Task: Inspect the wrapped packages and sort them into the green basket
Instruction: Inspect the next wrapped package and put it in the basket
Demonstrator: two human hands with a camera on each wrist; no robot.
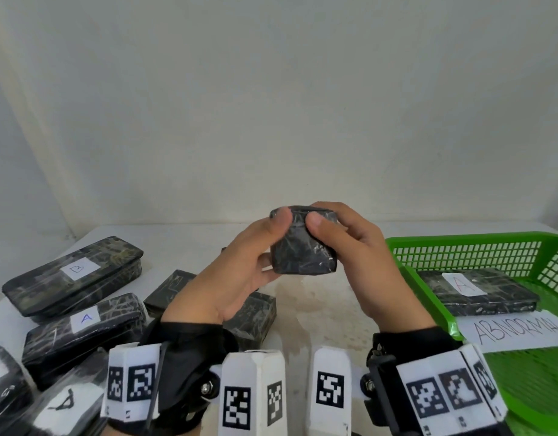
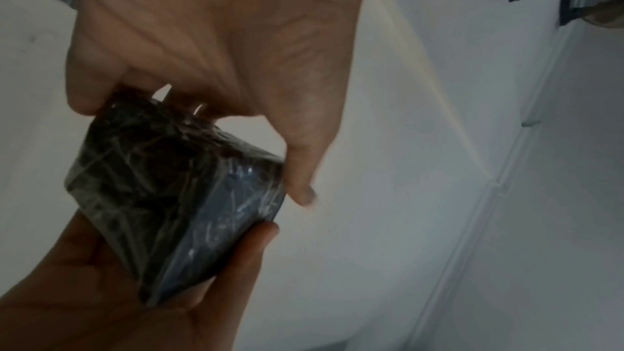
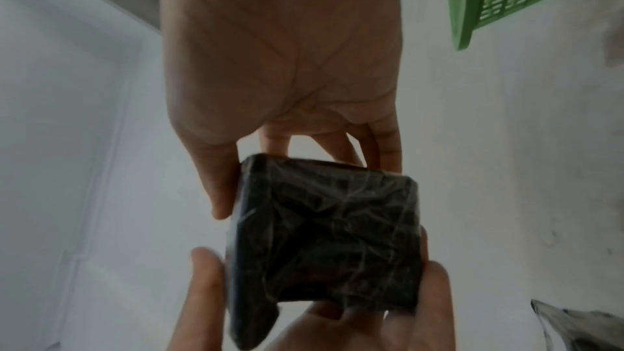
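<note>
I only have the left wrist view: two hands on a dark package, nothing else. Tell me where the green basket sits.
Observer: The green basket stands on the table, just right of the held package.
Operator: Report what's inside it.
Observer: One long wrapped package lies flat in it, with a white label marked A on top.

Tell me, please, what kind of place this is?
Probably a sorting or inspection station at a plain white table against a bare wall. Lettered wrapped packages lie in a heap on the left, and a green basket bears a handwritten ABNORMAL sign.
</note>
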